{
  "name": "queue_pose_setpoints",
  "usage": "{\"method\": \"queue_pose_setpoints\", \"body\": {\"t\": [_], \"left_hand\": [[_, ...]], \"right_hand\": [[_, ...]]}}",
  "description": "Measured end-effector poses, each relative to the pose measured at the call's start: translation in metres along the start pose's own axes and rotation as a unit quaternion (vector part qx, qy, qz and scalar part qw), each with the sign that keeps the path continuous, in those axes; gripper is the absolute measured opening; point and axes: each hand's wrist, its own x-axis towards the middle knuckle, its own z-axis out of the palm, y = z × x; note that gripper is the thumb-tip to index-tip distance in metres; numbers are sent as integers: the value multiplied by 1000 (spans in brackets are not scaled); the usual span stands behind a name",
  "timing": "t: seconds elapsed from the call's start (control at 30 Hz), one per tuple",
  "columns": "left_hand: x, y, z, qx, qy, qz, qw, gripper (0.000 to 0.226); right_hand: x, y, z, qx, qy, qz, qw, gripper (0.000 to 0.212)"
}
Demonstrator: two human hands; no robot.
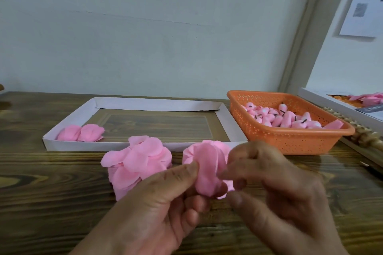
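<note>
Head view: rounded pink petal bundle, thin overlapping layers, pinched between left hand and right hand.

Craft workshop: pink petals, bud basket

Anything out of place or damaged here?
A pink petal rests on the front right rim of the orange basket. The far wall of the white tray is creased and leans inward. Nothing else stands out.

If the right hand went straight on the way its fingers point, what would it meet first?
Probably the pink petal bundle pinched by the left hand; fingers of the right hand look close, though blurred.
</note>
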Motion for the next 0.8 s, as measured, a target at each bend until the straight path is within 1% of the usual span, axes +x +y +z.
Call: {"method": "queue_pose_setpoints", "body": {"t": [0.07, 0.17, 0.23, 0.27, 0.33, 0.43, 0.5, 0.6, 0.7, 0.8], "left_hand": [[2, -2, -1, -11, 6, -1, 1000, 19], [2, -3, -2, -19, -13, 4, 1000, 18], [2, -2, -3, -12, -11, 17, 1000, 22], [2, -2, -3, -12, -11, 19, 1000, 29], [2, 0, -3, -4, -19, 23, 1000, 39], [2, 3, -5, 16, -41, 34, 998, 53], [1, 4, -7, 23, -57, 39, 997, 53], [1, 4, -10, 27, -81, 37, 996, 52], [2, 3, -13, 38, -98, 31, 994, 51], [2, 4, -14, 45, -112, 26, 992, 49]], "right_hand": [[-1, -4, 5, -53, 2, -34, 998, 15], [1, -5, 9, -132, 20, -65, 989, 17], [1, -4, 10, -160, 54, -73, 983, 18], [1, -2, 12, -162, 80, -68, 981, 19], [1, 1, 15, -133, 125, -31, 983, 18], [3, 6, 18, -69, 136, 10, 988, 13], [6, 8, 19, -31, 124, 26, 992, 10], [8, 8, 17, 64, 107, 77, 989, 9], [8, 9, 16, 140, 75, 137, 978, 16], [11, 7, 14, 210, 34, 168, 963, 26]]}}
